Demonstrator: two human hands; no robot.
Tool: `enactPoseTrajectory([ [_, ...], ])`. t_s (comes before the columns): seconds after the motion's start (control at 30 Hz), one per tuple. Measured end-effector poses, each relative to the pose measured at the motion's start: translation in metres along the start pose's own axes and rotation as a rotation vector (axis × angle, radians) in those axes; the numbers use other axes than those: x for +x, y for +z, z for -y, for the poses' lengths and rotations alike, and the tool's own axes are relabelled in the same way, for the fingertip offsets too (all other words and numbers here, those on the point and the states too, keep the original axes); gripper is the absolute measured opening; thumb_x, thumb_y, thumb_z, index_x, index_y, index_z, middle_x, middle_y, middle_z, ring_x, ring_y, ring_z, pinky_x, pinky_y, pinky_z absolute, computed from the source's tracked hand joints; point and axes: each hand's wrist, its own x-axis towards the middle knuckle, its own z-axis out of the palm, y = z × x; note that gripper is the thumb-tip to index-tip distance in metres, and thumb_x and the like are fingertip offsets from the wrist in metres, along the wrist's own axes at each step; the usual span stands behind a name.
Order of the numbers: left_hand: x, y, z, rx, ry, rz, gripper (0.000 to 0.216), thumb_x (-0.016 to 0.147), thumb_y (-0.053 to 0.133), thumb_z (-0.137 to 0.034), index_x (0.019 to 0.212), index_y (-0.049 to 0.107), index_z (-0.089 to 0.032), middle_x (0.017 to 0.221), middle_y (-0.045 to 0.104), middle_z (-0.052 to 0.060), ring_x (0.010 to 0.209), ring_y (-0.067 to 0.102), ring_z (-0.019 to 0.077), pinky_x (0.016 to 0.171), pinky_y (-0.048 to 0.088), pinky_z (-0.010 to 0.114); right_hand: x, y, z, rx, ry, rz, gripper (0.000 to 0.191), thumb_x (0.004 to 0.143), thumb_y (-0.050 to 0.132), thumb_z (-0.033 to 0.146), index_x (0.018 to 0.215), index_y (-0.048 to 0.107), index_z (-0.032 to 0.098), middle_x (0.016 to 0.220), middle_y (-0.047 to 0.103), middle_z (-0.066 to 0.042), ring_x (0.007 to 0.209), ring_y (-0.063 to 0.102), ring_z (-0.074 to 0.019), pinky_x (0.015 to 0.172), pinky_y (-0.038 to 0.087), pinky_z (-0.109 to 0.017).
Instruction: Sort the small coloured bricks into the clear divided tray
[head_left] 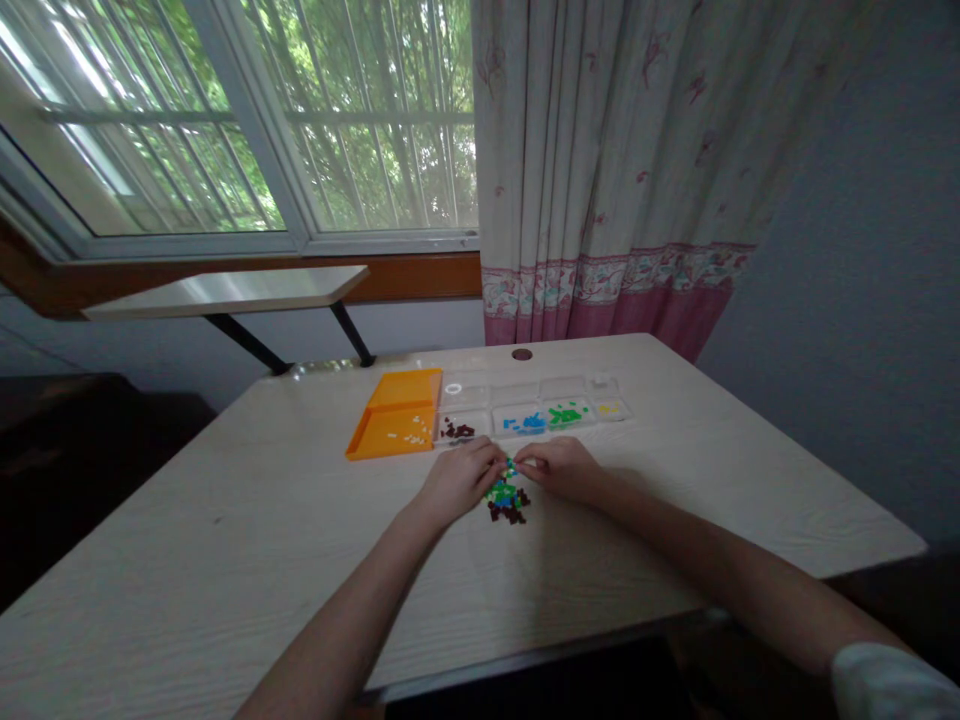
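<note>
A small build of tiny plastic bricks (504, 494), green, blue and dark brown, lies on the table between my hands. My left hand (463, 476) is closed against its left side, thumb and fingers pinching near the far end. From the right, my right hand (561, 467) reaches the same far end with its fingertips pinched together. Whether a separate tiny brick is between those right fingertips is too small to tell. Just beyond my hands stands a clear compartment case (517, 395) with loose blue bricks (525, 423), green bricks (568, 413), brown bricks (457, 430) and yellow bricks (608, 408).
An open orange case (361, 436) with several white pieces (414, 432) sits left of the clear case. Behind it, a raised shelf (240, 292) on black supports stands at the table's (300, 560) back left. A round brown disc (522, 354) lies by the back edge, near the curtain (600, 200).
</note>
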Motion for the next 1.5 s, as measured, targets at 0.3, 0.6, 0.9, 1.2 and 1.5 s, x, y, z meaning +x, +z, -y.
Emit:
enactPoseTrajectory([
  [0.3, 0.0, 0.0, -0.003, -0.026, 0.028, -0.01, 0.018, 0.088, 0.04, -0.027, 0.088, 0.056, -0.018, 0.086, 0.057, 0.002, 0.08, 0.055, 0.0132, 0.069, 0.042, 0.022, -0.001, 0.0, 0.001, 0.012, -0.046, -0.04, 0.014, 0.08, 0.056, 0.033, 0.083, 0.067, 0.024, 0.054, 0.062, 0.004, 0.048, 0.053, -0.0091, 0.053, 0.034, -0.019],
  [0.6, -0.001, -0.003, -0.005, -0.044, 0.036, -0.03, 0.019, 0.088, 0.041, -0.03, 0.09, 0.056, -0.019, 0.086, 0.058, 0.002, 0.08, 0.055, 0.0129, 0.07, 0.043, 0.022, -0.001, -0.001, 0.003, 0.06, -0.045, -0.048, 0.013, 0.079, 0.056, 0.029, 0.08, 0.067, 0.023, 0.052, 0.06, 0.005, 0.046, 0.05, -0.0075, 0.051, 0.033, -0.018],
  [0.9, -0.001, -0.003, 0.009, 0.083, -0.068, -0.019, 0.023, 0.088, 0.037, -0.028, 0.099, 0.056, -0.019, 0.095, 0.057, 0.005, 0.082, 0.057, 0.0147, 0.071, 0.044, 0.025, 0.005, -0.021, -0.012, 0.016, 0.018, -0.376, 0.021, 0.081, 0.052, 0.032, 0.077, 0.067, 0.018, 0.047, 0.053, 0.003, 0.043, 0.047, -0.0075, 0.052, 0.037, -0.017],
  [1.2, -0.001, 0.002, 0.007, 0.045, -0.041, 0.078, 0.026, 0.088, 0.035, -0.027, 0.102, 0.057, -0.022, 0.097, 0.056, 0.004, 0.089, 0.056, 0.0149, 0.076, 0.045, 0.024, 0.005, -0.028, -0.015, -0.03, -0.021, -0.418, 0.02, 0.081, 0.053, 0.032, 0.076, 0.066, 0.018, 0.047, 0.052, 0.003, 0.043, 0.047, -0.0076, 0.051, 0.037, -0.018],
  [1.5, -0.001, 0.002, 0.007, 0.044, -0.058, 0.083, 0.026, 0.087, 0.037, -0.025, 0.103, 0.057, -0.022, 0.099, 0.056, 0.004, 0.088, 0.056, 0.0145, 0.075, 0.045, 0.024, 0.004, -0.029, -0.017, -0.036, -0.006, -0.42, 0.021, 0.082, 0.052, 0.032, 0.077, 0.067, 0.017, 0.047, 0.053, 0.003, 0.044, 0.048, -0.0079, 0.052, 0.038, -0.018],
])
